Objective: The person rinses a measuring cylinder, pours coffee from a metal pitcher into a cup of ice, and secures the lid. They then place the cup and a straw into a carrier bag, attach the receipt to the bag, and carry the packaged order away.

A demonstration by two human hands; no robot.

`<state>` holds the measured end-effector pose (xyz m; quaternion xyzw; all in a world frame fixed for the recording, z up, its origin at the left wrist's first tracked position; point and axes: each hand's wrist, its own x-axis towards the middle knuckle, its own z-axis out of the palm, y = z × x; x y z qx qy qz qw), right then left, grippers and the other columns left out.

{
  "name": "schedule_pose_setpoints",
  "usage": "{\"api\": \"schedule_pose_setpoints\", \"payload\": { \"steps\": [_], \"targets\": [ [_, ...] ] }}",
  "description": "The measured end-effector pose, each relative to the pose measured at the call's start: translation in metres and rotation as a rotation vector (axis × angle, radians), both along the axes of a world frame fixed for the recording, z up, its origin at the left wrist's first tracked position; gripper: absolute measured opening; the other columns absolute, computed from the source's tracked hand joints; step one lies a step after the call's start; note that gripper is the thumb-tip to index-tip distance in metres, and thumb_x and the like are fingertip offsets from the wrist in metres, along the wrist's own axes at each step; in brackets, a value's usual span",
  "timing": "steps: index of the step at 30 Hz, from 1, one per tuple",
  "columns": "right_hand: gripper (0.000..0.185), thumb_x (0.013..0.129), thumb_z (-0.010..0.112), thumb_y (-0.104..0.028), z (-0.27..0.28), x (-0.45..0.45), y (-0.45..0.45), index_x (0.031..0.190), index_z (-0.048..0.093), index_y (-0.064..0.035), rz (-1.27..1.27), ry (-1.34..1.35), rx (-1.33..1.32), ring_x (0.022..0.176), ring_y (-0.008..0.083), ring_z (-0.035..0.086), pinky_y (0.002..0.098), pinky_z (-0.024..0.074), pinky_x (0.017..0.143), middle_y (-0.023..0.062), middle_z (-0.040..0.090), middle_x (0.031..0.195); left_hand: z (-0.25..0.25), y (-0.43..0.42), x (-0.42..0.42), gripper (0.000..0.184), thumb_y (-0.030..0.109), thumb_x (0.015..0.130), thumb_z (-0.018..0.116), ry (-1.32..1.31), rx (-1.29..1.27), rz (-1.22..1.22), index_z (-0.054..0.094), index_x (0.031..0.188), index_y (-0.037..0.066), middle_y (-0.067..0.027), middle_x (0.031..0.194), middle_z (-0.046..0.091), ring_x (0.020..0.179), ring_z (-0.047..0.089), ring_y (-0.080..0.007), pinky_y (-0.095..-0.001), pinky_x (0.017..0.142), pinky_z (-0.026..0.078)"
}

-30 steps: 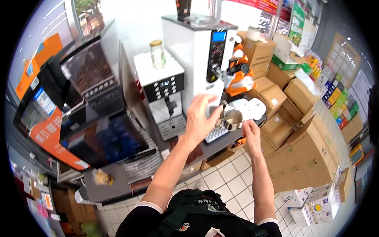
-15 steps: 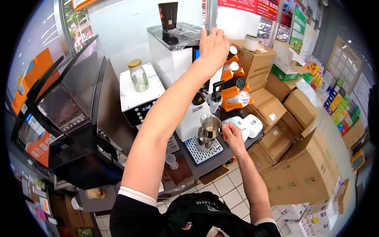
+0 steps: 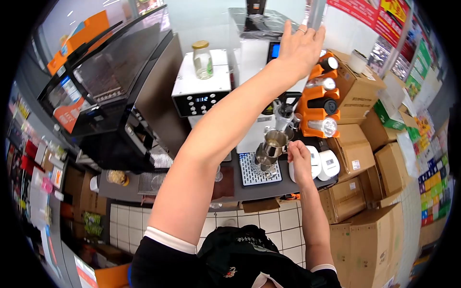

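Observation:
My right hand [image 3: 299, 161] is closed around the handle of a shiny metal milk pitcher [image 3: 274, 144]. The pitcher stays under the spout area of a white coffee machine [image 3: 250, 55], above its perforated drip tray [image 3: 257, 174]. Some pale liquid seems to show inside. A second metallic shape sits just below the pitcher; I cannot tell whether it is a separate vessel. My left hand [image 3: 301, 50] reaches to the upper front of the machine, beside its small blue screen [image 3: 275, 50]. Its fingers are spread, and contact with the machine is hidden.
Left of the machine, a glass jar with a gold lid [image 3: 202, 60] stands on a white box with a display [image 3: 201, 102]. An orange rack [image 3: 313, 106] holds cups at the right. White round-cornered devices [image 3: 328, 165] lie nearby. Cardboard boxes [image 3: 367, 230] are stacked farther right.
The view has swung left, so the scene sits farther right in the frame. My left hand's fingers look more spread. My right hand keeps its grip on the milk pitcher.

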<state>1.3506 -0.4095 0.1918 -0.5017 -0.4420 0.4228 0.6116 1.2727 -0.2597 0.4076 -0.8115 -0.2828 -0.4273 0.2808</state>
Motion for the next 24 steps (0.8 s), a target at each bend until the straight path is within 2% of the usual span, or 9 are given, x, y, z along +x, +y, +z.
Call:
{"api": "schedule_pose_setpoints", "payload": {
  "steps": [1,2,5,8,11,16,18,20,24],
  "targets": [
    [0.021,0.094,0.052,-0.020,-0.002,0.003,0.000,0.075,0.051,-0.0100,0.010,-0.002,0.012,0.057,0.0029,0.038,0.0188,0.0314,0.051,-0.0064,0.042,0.063,-0.001,-0.009,-0.006,0.084,0.019,0.071,0.073,-0.039,-0.146,-0.028,0.027,0.139,0.004,-0.0123,0.121,0.053,0.119,0.044,-0.0297,-0.0559,0.106,0.022],
    [0.021,0.094,0.052,-0.020,-0.005,0.006,0.001,0.075,0.051,-0.0101,0.023,-0.002,0.025,0.057,0.0030,0.038,0.0189,0.0309,0.051,-0.0064,0.042,0.063,-0.007,-0.018,-0.016,0.090,0.025,0.066,0.078,-0.137,-0.052,-0.112,0.028,0.138,0.003,-0.0147,0.127,0.048,0.121,0.042,-0.0311,-0.0556,0.105,0.023],
    [0.022,0.093,0.052,-0.022,-0.010,0.010,0.002,0.073,0.050,-0.0110,0.052,-0.026,0.046,0.057,0.0050,0.037,0.0209,0.0297,0.051,-0.0053,0.039,0.062,-0.030,-0.073,-0.067,0.086,0.018,0.066,0.076,-0.277,-0.047,-0.328,0.031,0.136,-0.001,-0.0203,0.128,0.043,0.119,0.041,-0.0378,-0.0540,0.103,0.027],
    [0.027,0.093,0.050,-0.025,-0.002,0.004,-0.002,0.070,0.045,-0.0122,0.007,-0.106,0.070,0.057,0.0056,0.035,0.0210,0.0286,0.052,-0.0050,0.037,0.063,-0.090,-0.140,-0.128,0.059,0.010,0.068,0.072,-0.480,-0.036,-0.405,0.050,0.122,-0.001,-0.0192,0.119,0.050,0.106,0.050,-0.0352,-0.0459,0.089,0.040],
    [0.023,0.092,0.051,-0.024,-0.012,0.012,0.003,0.072,0.048,-0.0121,-0.020,-0.006,0.033,0.057,0.0031,0.034,0.0196,0.0271,0.051,-0.0064,0.038,0.062,-0.167,-0.201,-0.203,0.053,0.006,0.064,0.078,-0.520,-0.147,-0.192,0.052,0.110,-0.001,-0.0183,0.111,0.056,0.100,0.055,-0.0317,-0.0396,0.086,0.044],
    [0.023,0.095,0.050,-0.026,-0.008,0.007,0.005,0.077,0.048,-0.0103,-0.046,0.038,0.072,0.056,0.0029,0.034,0.0191,0.0269,0.050,-0.0051,0.039,0.064,-0.266,-0.274,-0.361,0.048,0.003,0.064,0.076,-0.845,-0.244,0.626,0.051,0.105,0.001,-0.0121,0.094,0.054,0.082,0.054,-0.0253,-0.0319,0.070,0.045],
    [0.025,0.095,0.050,-0.028,-0.012,0.009,0.007,0.077,0.046,-0.0117,-0.044,0.034,0.103,0.056,0.0029,0.032,0.0192,0.0256,0.051,-0.0051,0.037,0.064,-0.294,-0.277,-0.429,0.052,0.011,0.065,0.078,-0.897,-0.362,0.868,0.049,0.107,0.000,-0.0139,0.102,0.052,0.094,0.051,-0.0279,-0.0351,0.075,0.045],
    [0.024,0.095,0.050,-0.028,-0.009,0.006,0.005,0.078,0.045,-0.0118,-0.070,0.082,0.071,0.058,0.0030,0.032,0.0195,0.0250,0.051,-0.0053,0.036,0.066,-0.329,-0.266,-0.500,0.068,0.018,0.060,0.082,-0.768,-0.392,0.989,0.046,0.116,0.002,-0.0168,0.111,0.049,0.104,0.046,-0.0350,-0.0435,0.091,0.037],
    [0.018,0.095,0.050,-0.025,-0.009,0.006,0.004,0.081,0.047,-0.0136,-0.102,0.078,0.059,0.058,0.0033,0.034,0.0202,0.0269,0.051,-0.0061,0.038,0.066,-0.334,-0.208,-0.579,0.097,0.025,0.050,0.087,-0.616,-0.607,1.133,0.036,0.131,0.013,-0.0201,0.130,0.038,0.117,0.038,-0.0418,-0.0503,0.093,0.039]
  ]
}}
